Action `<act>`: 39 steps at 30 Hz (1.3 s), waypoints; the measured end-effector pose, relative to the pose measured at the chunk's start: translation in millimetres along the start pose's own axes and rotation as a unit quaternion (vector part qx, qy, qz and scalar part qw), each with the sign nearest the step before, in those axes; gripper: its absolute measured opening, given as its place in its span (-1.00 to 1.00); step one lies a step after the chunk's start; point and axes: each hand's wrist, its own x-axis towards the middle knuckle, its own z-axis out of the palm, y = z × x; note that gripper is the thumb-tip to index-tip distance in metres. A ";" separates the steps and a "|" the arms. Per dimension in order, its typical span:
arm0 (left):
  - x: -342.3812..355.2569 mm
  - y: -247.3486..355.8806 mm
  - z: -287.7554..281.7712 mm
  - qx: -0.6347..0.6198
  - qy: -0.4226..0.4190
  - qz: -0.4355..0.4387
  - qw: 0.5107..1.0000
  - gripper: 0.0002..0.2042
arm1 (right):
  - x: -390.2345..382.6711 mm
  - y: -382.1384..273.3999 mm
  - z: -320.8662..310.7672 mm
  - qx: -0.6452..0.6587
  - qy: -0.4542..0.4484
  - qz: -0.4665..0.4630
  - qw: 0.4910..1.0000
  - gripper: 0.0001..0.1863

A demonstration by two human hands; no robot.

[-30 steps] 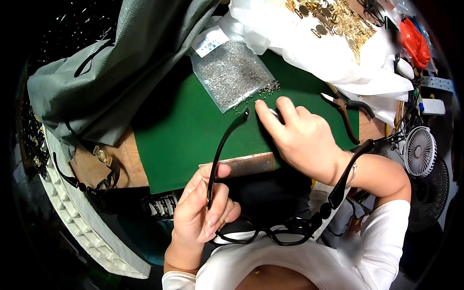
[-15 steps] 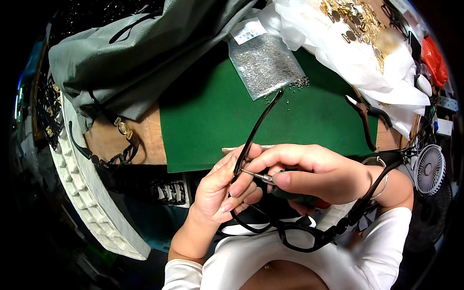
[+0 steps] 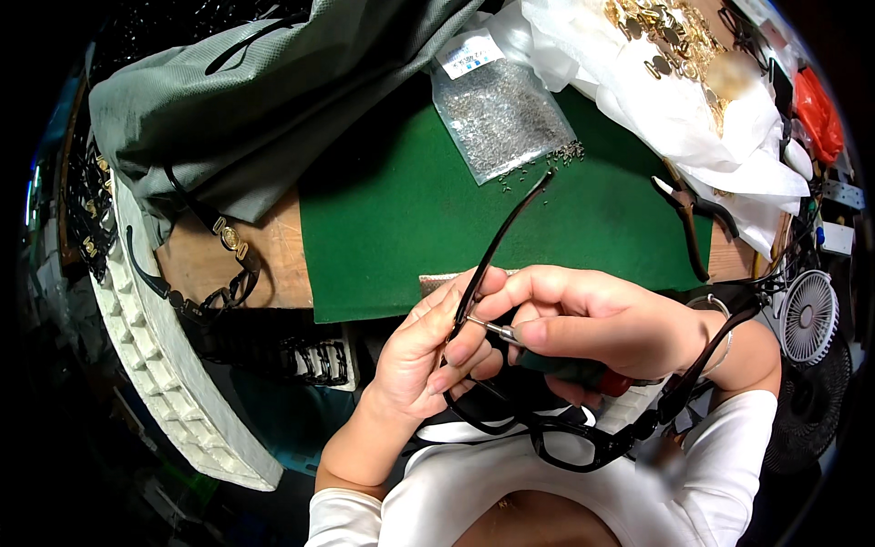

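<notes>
My left hand [image 3: 415, 360] pinches a black eyeglass frame [image 3: 499, 235] near a hinge, its fingers wrapped round the part. One temple points up and away over the green mat; the rims hang below my hands, near my white top. My right hand [image 3: 606, 324] is closed on a screwdriver [image 3: 547, 357] with a green and red handle and a thin metal shaft. Its tip meets the frame at the hinge between my left fingers. My right index finger reaches to the frame beside the tip. Whether a screw sits under the tip is too small to tell.
A green mat [image 3: 383, 246] covers the wooden table. On it lies a clear bag [image 3: 501, 114] of tiny screws, some spilled. Black-handled pliers [image 3: 688, 223] lie right, below gold parts [image 3: 674, 46] on white wrapping. Left are grey cloth [image 3: 219, 118], assembled frames [image 3: 228, 239] and a white tray [image 3: 182, 401].
The temple's far tip has swung slightly right. My right hand and the screwdriver have shifted a little, and more of the green and red handle shows. Both grips stay the same.
</notes>
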 end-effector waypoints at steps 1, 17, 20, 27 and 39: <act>0.0 0.0 1.0 0.001 0.006 0.002 1.000 -0.64 | -0.4 0.8 0.4 0.009 0.005 -0.002 1.000 -0.62; 7.0 -1.6 4.8 0.013 0.032 -0.024 0.999 -0.62 | 4.6 19.7 -10.3 -0.048 0.025 -0.116 0.992 -0.65; -2.4 -0.9 19.4 0.030 0.079 0.006 0.996 -0.63 | -7.7 6.9 -19.5 -0.141 0.010 -0.033 0.989 -0.68; 10.2 0.5 24.3 0.036 0.006 -0.002 0.999 -0.72 | -3.4 26.3 -52.1 -0.661 0.398 -0.313 0.553 -0.67; 0.5 -9.1 -5.0 0.012 -0.083 0.094 0.992 -0.61 | 18.9 41.3 -56.5 -0.747 0.449 -0.274 0.406 -0.60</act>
